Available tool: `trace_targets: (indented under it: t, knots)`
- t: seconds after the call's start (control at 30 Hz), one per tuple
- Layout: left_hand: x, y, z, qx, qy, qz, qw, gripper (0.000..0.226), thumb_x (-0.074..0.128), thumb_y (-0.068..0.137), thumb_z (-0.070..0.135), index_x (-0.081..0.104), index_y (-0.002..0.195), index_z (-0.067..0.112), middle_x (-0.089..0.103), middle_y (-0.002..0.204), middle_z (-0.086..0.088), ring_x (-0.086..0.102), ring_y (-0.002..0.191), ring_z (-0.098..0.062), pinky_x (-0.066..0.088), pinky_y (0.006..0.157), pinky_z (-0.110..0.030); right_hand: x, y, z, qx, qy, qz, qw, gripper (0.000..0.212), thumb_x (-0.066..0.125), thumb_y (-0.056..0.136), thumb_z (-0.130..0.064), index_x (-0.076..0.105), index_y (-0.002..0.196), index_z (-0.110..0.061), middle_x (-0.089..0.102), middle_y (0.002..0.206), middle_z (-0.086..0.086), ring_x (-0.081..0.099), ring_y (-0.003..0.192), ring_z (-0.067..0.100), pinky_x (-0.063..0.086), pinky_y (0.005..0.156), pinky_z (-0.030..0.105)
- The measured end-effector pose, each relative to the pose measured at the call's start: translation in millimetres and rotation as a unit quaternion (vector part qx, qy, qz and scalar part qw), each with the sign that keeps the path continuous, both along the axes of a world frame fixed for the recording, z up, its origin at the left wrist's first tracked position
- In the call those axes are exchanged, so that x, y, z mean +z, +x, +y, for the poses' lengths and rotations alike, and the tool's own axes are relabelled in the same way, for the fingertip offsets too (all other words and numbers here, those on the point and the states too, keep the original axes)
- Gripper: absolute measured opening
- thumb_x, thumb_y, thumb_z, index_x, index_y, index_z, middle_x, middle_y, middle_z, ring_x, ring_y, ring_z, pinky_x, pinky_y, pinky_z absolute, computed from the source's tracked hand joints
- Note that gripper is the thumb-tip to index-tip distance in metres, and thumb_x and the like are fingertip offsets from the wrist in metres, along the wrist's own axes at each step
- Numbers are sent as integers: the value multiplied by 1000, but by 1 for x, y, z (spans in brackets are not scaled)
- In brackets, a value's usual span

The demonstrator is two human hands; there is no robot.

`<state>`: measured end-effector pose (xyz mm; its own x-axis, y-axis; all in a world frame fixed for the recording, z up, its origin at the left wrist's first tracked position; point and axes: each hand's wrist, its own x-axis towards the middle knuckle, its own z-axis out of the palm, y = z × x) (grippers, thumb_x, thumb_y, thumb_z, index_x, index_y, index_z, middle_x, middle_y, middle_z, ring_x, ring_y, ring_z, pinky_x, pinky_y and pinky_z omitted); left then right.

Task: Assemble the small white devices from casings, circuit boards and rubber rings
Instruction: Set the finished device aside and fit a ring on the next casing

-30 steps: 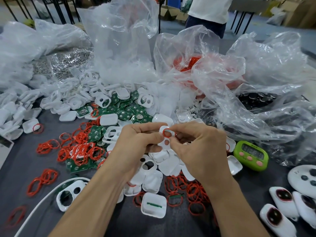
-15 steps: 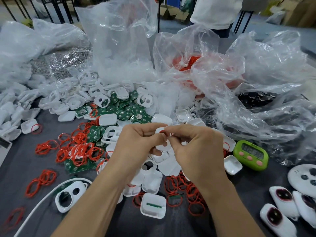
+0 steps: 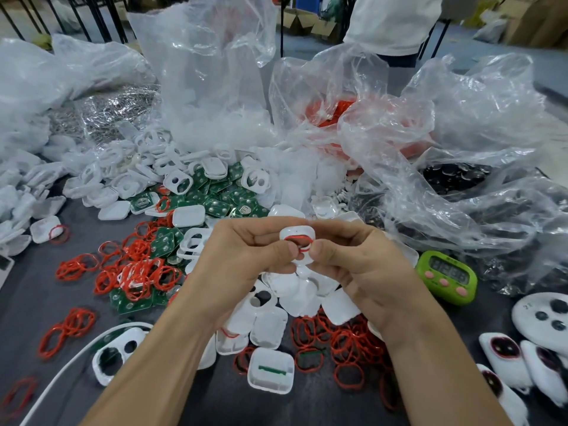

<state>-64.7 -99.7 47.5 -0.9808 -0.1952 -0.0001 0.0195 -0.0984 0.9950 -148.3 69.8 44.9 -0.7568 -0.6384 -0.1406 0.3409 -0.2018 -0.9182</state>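
Your left hand (image 3: 246, 259) and your right hand (image 3: 353, 265) meet in the middle of the head view, raised over the table (image 3: 33, 305); both have curled fingers, and both pinch one small white casing (image 3: 296, 232) from its sides. The casing stands nearly upright, its long side running up and down; its round top edge points away from you, and its open face looks at you. A red ring (image 3: 299, 239) lies across that face, running left to right; your two thumb tips sit close together at the low part of the ring.

Under your hands lie loose casings (image 3: 270, 375); one of them, nearest to you, shows a green strip inside. Loose red rings (image 3: 338, 336) are spread to the near right and also to the left; green circuit boards (image 3: 221, 198) are heaped just past your hands, mixed with more white shells.

Big clear plastic bags (image 3: 215, 87) crowd the far side and the right side; bare dark table shows at the near left and between your forearms. A white cord (image 3: 61, 373) curves over the near left part.

A green timer (image 3: 445, 276) sits just right of your right hand; its numbers are too blurred to read.
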Motion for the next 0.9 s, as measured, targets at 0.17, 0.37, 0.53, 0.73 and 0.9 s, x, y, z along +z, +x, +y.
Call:
trace_targets:
  t: [0.17,0.37,0.53,0.73,0.9]
  knots:
    - [-1,-1,1,-7,9,-9,1000,38,75,77,15,77,116,10,80,103,-10,76,100,-27,59,71,-25,-1,-1,1,2,11,11,1000,30,87,46,-25,85,75,-22,80,83,3,76,77,13,62,72,25]
    - [-6,-4,3,-15,12,-23,1000,42,73,80,9,73,122,6,79,105,-10,76,102,-25,62,75,-27,-4,-2,2,-32,44,12,998,34,87,41,-25,83,73,-16,79,82,8,75,74,16,63,71,28]
    - [-8,-5,6,6,14,-27,1000,39,75,79,15,76,118,16,80,100,-10,77,96,-24,61,71,-25,-4,3,-7,-97,70,34,992,23,82,71,2,83,67,-20,79,77,8,76,69,17,60,64,24]
    - [-15,-9,10,127,-112,-29,985,32,79,88,11,80,103,39,79,82,-4,76,74,-24,64,74,-49,-9,3,-18,-147,112,37,982,16,79,85,1,81,79,-14,80,83,9,78,77,19,61,69,26]
    - [-12,-7,11,119,-95,-5,988,24,76,87,22,81,103,40,79,81,-4,76,78,-24,63,65,-34,-10,3,-16,-135,114,92,980,20,80,87,-10,80,76,-26,79,84,8,78,81,24,64,74,35]
